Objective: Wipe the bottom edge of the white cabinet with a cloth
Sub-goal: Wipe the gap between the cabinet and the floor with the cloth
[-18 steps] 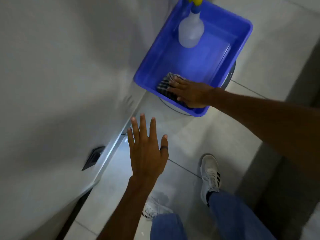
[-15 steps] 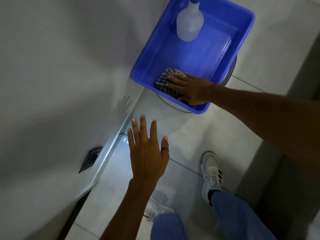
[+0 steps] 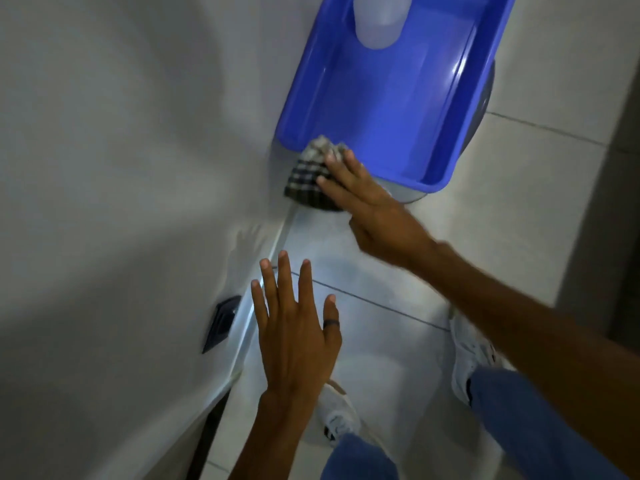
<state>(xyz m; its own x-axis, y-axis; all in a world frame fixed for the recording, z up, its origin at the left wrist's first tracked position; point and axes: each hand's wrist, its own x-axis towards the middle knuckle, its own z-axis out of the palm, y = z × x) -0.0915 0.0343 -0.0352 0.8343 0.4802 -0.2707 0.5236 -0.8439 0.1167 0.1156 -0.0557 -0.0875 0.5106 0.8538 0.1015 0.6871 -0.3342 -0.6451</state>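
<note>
A checked cloth (image 3: pixel 308 174) hangs over the near rim of the blue tub (image 3: pixel 398 109), close to the white cabinet (image 3: pixel 121 168). My right hand (image 3: pixel 367 206) lies over the cloth with its fingers on it, holding it just outside the tub. The cabinet's bottom edge (image 3: pixel 256 306) runs as a bright strip down the left of the floor. My left hand (image 3: pixel 294 327) hovers flat beside that edge, fingers spread, holding nothing, with a dark ring on one finger.
A white bottle (image 3: pixel 379 19) stands in the far end of the tub. A dark recessed handle (image 3: pixel 220 323) sits low on the cabinet. My two white shoes (image 3: pixel 471 355) and jeans are on the pale tiled floor. A dark wall rises at the right.
My right hand has drawn the cloth up from the tub's bottom and over its near rim toward the cabinet. My left hand stays open beside the edge.
</note>
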